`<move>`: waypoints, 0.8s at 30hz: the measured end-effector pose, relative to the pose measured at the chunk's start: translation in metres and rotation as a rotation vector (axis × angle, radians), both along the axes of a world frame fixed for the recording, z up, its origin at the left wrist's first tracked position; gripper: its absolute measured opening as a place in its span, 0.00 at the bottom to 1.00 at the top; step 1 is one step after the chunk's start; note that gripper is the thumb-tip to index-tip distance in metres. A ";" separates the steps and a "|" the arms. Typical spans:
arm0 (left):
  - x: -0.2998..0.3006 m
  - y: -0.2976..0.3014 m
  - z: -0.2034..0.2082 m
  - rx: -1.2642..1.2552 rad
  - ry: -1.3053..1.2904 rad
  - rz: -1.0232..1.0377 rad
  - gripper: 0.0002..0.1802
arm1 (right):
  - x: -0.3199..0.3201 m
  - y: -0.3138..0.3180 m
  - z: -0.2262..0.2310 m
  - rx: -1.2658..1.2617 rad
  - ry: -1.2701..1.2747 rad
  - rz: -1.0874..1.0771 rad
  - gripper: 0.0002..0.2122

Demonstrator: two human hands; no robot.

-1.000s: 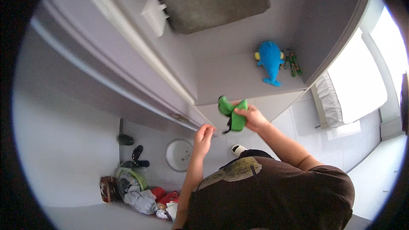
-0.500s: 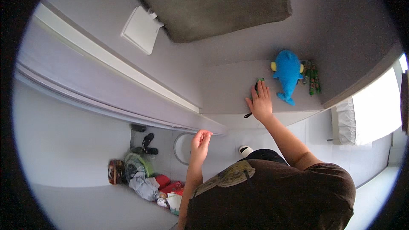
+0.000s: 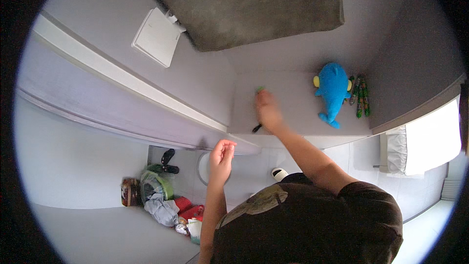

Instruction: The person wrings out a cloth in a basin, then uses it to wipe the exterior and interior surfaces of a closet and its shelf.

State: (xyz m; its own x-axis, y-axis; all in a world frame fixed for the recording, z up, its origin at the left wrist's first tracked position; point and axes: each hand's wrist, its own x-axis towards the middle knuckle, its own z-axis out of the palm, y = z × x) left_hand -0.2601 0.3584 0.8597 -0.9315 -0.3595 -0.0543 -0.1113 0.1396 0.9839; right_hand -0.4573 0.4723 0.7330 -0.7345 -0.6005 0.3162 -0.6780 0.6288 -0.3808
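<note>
On the pale shelf (image 3: 293, 85), my right hand (image 3: 268, 110) is blurred by motion. It is over a slim thing with a green tip (image 3: 260, 89) at its far end and a black strap-like end (image 3: 256, 128) at its near end; its middle is hidden under my palm. My left hand (image 3: 223, 160) hangs in front of the shelf, fingers curled in and thumb against them, with nothing visible in it. To the right of my right hand lies a blue plush whale toy (image 3: 333, 93) with yellow side pieces. Several green patterned sticks (image 3: 360, 97) lie beside the toy.
A dark grey-brown cushion-like panel (image 3: 259, 10) is behind the shelf. A white flat box (image 3: 157, 36) is on the left wall. Below left are a pair of black slippers (image 3: 169, 161), bags and red items (image 3: 183, 204). A white-covered surface (image 3: 432, 142) is at right.
My right hand has slid left along the shelf, away from the plush toy, and the green-tipped thing has travelled with it. My left hand has shifted slightly left and away from me.
</note>
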 end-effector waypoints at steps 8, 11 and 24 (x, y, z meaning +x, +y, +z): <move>0.008 0.002 -0.004 -0.055 -0.066 0.003 0.05 | -0.089 0.072 -0.007 -0.056 0.138 -0.772 0.27; 0.011 0.001 -0.005 -0.051 -0.074 0.009 0.05 | -0.094 0.063 -0.009 -0.052 0.091 -0.830 0.27; 0.042 -0.012 -0.013 -0.082 -0.085 0.102 0.05 | -0.070 -0.044 0.011 0.117 -0.038 -0.343 0.28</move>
State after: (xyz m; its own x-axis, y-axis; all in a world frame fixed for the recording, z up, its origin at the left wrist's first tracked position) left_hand -0.2186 0.3464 0.8471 -0.8832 -0.4586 -0.0981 -0.2113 0.2024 0.9562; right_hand -0.5276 0.4283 0.7441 -0.9092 -0.3478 0.2291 -0.4072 0.8577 -0.3138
